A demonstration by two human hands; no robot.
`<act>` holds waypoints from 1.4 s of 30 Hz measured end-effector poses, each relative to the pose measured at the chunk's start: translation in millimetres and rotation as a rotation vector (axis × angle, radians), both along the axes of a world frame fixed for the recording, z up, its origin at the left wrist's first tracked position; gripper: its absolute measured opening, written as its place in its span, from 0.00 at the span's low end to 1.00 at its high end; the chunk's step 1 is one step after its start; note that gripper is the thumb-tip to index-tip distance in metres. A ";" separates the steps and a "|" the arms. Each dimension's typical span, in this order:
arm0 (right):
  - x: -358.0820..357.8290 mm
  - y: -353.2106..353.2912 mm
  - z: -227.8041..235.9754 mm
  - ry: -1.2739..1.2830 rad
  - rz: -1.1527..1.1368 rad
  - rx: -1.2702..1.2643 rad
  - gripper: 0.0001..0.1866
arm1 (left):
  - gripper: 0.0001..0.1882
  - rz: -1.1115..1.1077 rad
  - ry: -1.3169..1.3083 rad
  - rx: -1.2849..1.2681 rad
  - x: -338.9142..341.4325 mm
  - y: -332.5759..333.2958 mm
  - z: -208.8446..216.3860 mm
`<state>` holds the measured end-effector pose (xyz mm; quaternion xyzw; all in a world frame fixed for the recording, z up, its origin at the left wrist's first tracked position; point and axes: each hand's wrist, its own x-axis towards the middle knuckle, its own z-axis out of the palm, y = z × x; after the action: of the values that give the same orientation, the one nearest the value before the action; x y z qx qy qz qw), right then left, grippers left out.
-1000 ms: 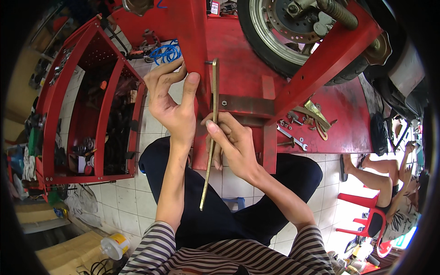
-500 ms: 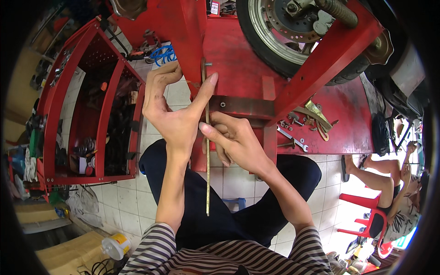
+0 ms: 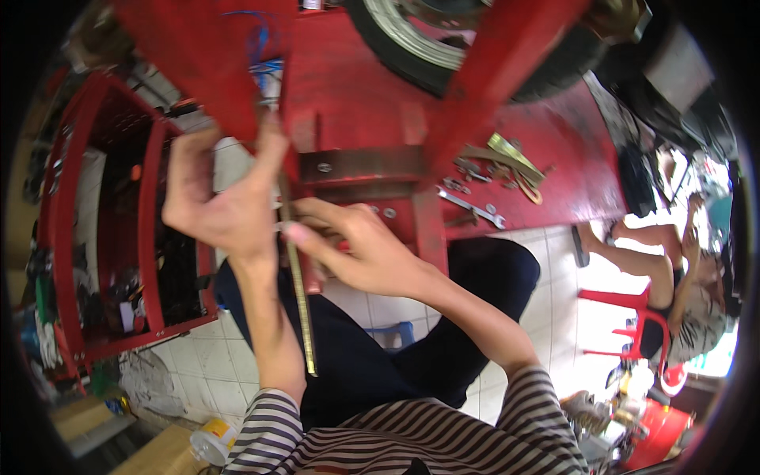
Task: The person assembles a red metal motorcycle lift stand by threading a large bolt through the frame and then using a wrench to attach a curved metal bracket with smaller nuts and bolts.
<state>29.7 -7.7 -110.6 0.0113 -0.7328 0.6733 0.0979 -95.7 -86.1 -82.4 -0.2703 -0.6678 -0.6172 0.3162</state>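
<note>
A long, thin metal bar point(image 3: 301, 317) with a dull brass tone runs from the red stand down over my lap, seen edge-on. My right hand point(image 3: 356, 245) is closed on its middle, thumb on the near side and fingers curled beyond. My left hand point(image 3: 229, 206) is at the bar's upper part, beside the red upright post point(image 3: 214, 71). Its thumb points up along the bar; motion smears its fingers, so their hold cannot be made out. A dark metal crossbar point(image 3: 364, 165) with a nut or bolt head lies just right of the bar.
Bolts, an open-ended wrench point(image 3: 475, 207) and a yellowish metal bracket point(image 3: 514, 158) lie on the red platform point(image 3: 570, 190). A wheel point(image 3: 412, 47) is behind the slanted red post point(image 3: 499, 71). Left is a red shelf cart point(image 3: 150, 237). A seated person point(image 3: 665, 269) is at right.
The view has shifted, so the stand and hands appear farther left. The bar now leans slightly, and my left hand is blurred. My right hand stays on the bar.
</note>
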 end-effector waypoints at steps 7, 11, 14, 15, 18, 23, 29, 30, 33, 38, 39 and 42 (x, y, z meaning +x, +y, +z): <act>15.5 3.7 -9.0 -0.031 0.049 -0.132 0.24 | 0.17 0.025 -0.009 0.061 3.4 8.1 3.5; 19.9 3.5 -18.9 -0.073 0.090 -0.183 0.24 | 0.16 0.028 0.087 -0.004 -2.7 4.5 1.1; 24.1 3.8 -15.4 -0.043 0.033 0.005 0.23 | 0.15 0.028 0.160 0.007 -4.6 6.8 0.4; 26.1 4.2 -14.9 -0.026 -0.013 0.095 0.23 | 0.15 0.025 0.162 0.022 -4.3 8.4 0.4; 34.3 12.8 -8.3 -0.003 -0.028 0.260 0.21 | 0.16 0.022 0.200 0.037 -8.3 9.9 -2.0; 73.4 81.0 21.0 0.070 0.389 0.333 0.18 | 0.17 0.004 0.238 0.070 -15.1 6.6 -8.5; 118.8 163.8 10.5 -0.464 -0.445 0.601 0.14 | 0.17 0.006 0.208 0.039 -14.6 8.6 -10.8; 119.4 172.7 -1.6 -0.536 -0.575 0.766 0.13 | 0.18 0.005 0.203 0.039 -14.3 8.5 -10.4; 118.1 179.5 -17.3 -0.497 -0.646 0.922 0.12 | 0.18 -0.001 0.217 0.071 -16.6 9.7 -11.1; 92.3 158.2 -29.6 -0.376 -0.539 1.068 0.10 | 0.18 0.032 0.163 0.037 -16.6 6.7 -13.6; 87.8 154.6 -34.5 -0.372 -0.541 1.140 0.10 | 0.18 0.025 0.158 0.048 -16.3 7.3 -14.1; 75.4 146.7 -50.4 -0.349 -0.545 1.385 0.07 | 0.19 0.005 0.143 0.090 -17.7 7.3 -15.9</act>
<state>105.1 139.0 -161.0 -0.2177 -0.9693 0.0042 0.1141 -113.4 -78.8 -98.3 -0.2973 -0.6157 -0.6250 0.3767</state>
